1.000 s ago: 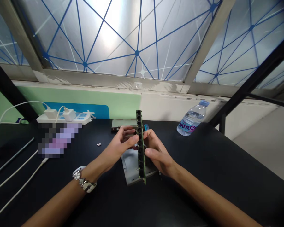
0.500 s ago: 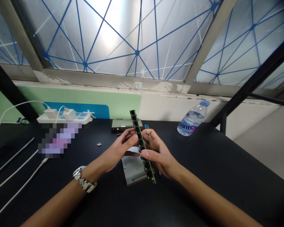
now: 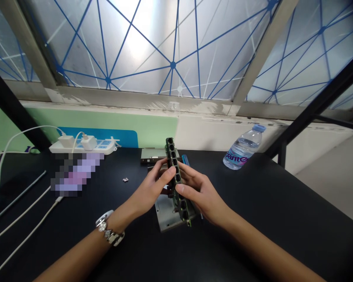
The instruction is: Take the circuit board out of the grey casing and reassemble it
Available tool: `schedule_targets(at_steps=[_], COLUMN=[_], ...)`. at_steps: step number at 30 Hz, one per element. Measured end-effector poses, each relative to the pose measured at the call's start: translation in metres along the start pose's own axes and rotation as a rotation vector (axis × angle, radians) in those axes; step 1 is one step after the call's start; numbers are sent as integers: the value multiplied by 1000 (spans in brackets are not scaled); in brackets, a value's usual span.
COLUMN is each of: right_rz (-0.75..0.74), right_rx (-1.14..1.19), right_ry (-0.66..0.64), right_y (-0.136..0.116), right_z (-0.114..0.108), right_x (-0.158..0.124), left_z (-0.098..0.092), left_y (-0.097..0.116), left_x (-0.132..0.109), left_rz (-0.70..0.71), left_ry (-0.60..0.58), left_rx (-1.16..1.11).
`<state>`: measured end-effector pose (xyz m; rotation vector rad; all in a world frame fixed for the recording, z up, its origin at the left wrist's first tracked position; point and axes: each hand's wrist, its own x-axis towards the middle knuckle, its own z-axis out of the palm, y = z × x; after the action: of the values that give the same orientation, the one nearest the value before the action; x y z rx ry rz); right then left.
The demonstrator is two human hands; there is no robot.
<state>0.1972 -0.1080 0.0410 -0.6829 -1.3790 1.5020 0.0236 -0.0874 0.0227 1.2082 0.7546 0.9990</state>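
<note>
A green circuit board with a row of black ports (image 3: 180, 196) is held up on edge between my two hands. My left hand (image 3: 154, 186) grips its left side, thumb on the port edge. On the right side my right hand (image 3: 201, 192) holds it, the thumb near the middle of the ports and the fingers behind. Below the board a grey metal plate (image 3: 166, 217) lies on the black table, partly covered by the hands. Another flat metal case (image 3: 153, 155) sits behind them, and a blue tool (image 3: 185, 159) shows beyond my right fingers.
Small screws (image 3: 125, 179) lie on the black table (image 3: 253, 235) left of my hands. A white power strip (image 3: 106, 146) with plugs and cables is at the back left, beside a pixelated object (image 3: 76, 174). A water bottle (image 3: 242, 149) leans at the back right.
The circuit board has turned slightly, so its ports face more toward the camera. Both hands still hold it. The whole view has shifted a little to the right.
</note>
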Motion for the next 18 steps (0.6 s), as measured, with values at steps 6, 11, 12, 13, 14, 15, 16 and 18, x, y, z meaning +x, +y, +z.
schedule_targets(at_steps=[6,11,12,13,14,15,16,18], right_rz=[41,59,59,61,69,80,93,140], right_rx=[-184,-253,-251,-253,-260,-278,-303,-347], right_ry=[54,104,114,132,156,186,209,214], right_y=[-4,-8,-9,-11,-13,-14,-14,-13], right_z=[-6,-15,-17,-20,-24,-28,-32,-39], right_x=[0,3,4,5,6,7,9,12], left_z=[0,-3,-6,-9,-12,-16,-20,-26], left_y=[6,11,13,15,19,23,27,35], left_x=[0,1,2,2,2,2,1,0], left_rz=[-9,-13,-20,-26,-27,-21,-8,36], left_ry=[53,102,109,113,116,115,111,87], left_rx=[74,172,196,222,249,271,283,262])
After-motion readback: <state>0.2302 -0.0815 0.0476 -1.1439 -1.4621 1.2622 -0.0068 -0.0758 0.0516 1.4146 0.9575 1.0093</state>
